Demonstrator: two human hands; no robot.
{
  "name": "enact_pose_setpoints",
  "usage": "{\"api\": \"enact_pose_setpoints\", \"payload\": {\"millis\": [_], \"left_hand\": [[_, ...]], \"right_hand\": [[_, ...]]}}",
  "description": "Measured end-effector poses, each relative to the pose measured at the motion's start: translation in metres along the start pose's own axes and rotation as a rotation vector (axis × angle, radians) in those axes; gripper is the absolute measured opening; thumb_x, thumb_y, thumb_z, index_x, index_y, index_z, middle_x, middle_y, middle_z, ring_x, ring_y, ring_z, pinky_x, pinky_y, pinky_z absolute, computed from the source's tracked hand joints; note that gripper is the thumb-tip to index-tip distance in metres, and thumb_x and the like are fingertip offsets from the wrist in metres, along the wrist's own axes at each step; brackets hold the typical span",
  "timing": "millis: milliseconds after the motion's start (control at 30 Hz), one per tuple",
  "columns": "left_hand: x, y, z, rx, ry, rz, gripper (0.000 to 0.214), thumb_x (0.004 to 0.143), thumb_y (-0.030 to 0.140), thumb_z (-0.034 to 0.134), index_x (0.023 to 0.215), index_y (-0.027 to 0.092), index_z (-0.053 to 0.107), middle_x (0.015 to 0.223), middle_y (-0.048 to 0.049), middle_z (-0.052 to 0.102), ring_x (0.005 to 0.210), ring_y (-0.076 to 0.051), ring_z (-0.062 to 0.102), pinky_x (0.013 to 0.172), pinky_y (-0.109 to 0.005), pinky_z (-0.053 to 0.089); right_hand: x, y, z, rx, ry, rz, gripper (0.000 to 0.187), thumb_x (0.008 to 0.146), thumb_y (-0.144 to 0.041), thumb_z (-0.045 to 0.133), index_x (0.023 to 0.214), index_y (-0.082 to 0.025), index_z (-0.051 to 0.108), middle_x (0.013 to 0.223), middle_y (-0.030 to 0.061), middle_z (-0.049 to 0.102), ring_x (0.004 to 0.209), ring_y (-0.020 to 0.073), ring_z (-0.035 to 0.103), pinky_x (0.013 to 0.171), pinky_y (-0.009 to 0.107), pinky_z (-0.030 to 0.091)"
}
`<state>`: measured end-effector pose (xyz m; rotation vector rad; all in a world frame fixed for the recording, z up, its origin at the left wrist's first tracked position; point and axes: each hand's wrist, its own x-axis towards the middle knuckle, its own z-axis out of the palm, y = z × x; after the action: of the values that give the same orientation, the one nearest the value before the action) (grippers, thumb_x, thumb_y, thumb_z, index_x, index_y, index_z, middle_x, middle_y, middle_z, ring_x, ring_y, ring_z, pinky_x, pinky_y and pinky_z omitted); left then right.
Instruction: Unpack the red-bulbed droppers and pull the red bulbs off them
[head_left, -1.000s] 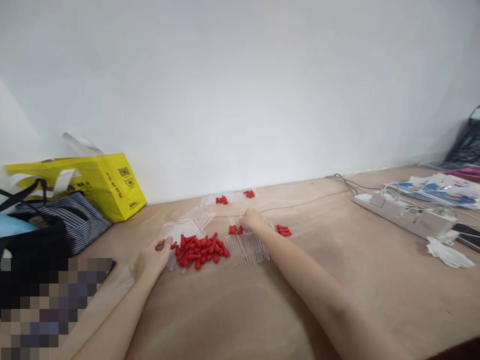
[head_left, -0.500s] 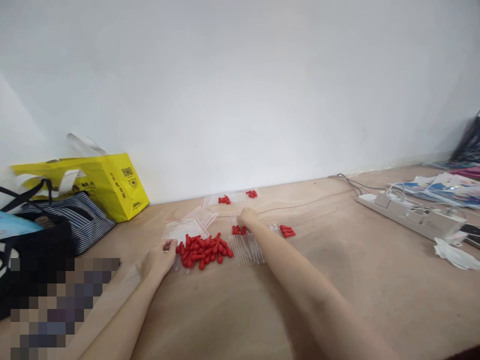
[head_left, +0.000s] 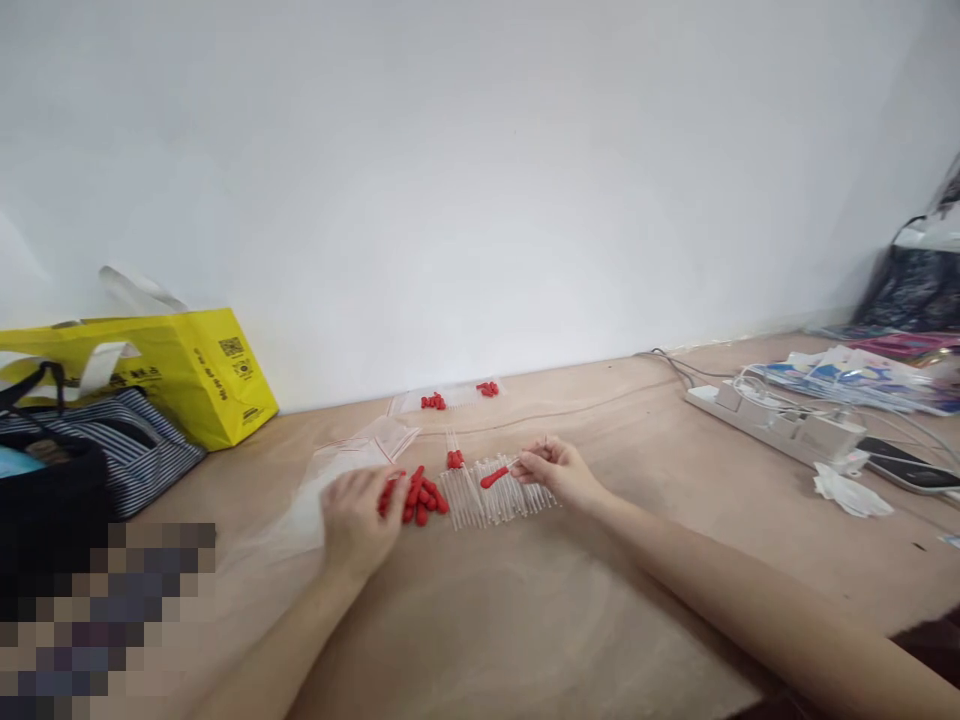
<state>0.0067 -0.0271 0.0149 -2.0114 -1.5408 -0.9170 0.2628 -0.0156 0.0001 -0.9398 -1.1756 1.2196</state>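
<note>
My right hand (head_left: 559,472) pinches a dropper by its clear glass tube, and the dropper's red rubber bulb (head_left: 495,477) points left. Beneath it lies a row of clear glass tubes (head_left: 469,505) side by side on the table. My left hand (head_left: 361,510) reaches over a pile of red rubber bulbs (head_left: 426,500), its thumb apart from the fingers with some bulbs between them. Part of the pile is hidden behind that hand. A few droppers with red bulbs (head_left: 455,459) lie just beyond the tubes.
Clear plastic bags (head_left: 367,445) lie behind my left hand. Against the wall, a bag (head_left: 457,397) holds more red-bulbed droppers. A yellow bag (head_left: 195,370) and a striped bag (head_left: 142,440) stand left. A power strip (head_left: 780,425), crumpled tissue (head_left: 851,490) and phone (head_left: 911,465) sit right.
My right hand has come back and right from the finished droppers and now holds a red-bulbed dropper. My left hand has moved right, over the bulb pile. The view has shifted slightly right.
</note>
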Motion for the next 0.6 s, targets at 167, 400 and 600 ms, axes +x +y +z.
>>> {"api": "enact_pose_setpoints", "payload": {"millis": [167,400,600], "left_hand": [[-0.018,0.062,0.007,-0.253,-0.076,0.396,0.029,0.082,0.032,0.044,0.105,0.019,0.056,0.097,-0.0066,0.063,0.091,-0.021,0.052,0.083,-0.036,0.033],[-0.017,0.067,0.011,-0.305,-0.084,0.349,0.021,0.085,0.023,0.041,0.081,0.02,0.061,0.075,-0.0014,0.066,0.077,-0.017,0.054,0.083,-0.038,0.03],[-0.016,0.068,0.01,-0.294,-0.053,0.352,0.02,0.083,0.022,0.042,0.078,0.022,0.062,0.072,-0.0002,0.066,0.076,-0.018,0.054,0.084,-0.04,0.029]], "right_hand": [[-0.026,0.011,0.005,0.276,-0.12,0.022,0.034,0.055,-0.037,0.074,0.071,-0.016,0.052,0.065,0.0003,0.064,0.062,0.0129,0.063,0.065,0.028,0.05],[-0.025,0.012,0.002,0.083,-0.233,-0.029,0.027,0.059,-0.038,0.071,0.067,-0.016,0.057,0.063,-0.0002,0.064,0.059,0.0123,0.059,0.062,0.028,0.046],[-0.026,0.009,-0.007,-0.886,-0.174,-0.604,0.016,0.078,-0.033,0.054,0.08,-0.022,0.066,0.074,0.0028,0.065,0.071,0.0143,0.055,0.071,0.031,0.033]]}}
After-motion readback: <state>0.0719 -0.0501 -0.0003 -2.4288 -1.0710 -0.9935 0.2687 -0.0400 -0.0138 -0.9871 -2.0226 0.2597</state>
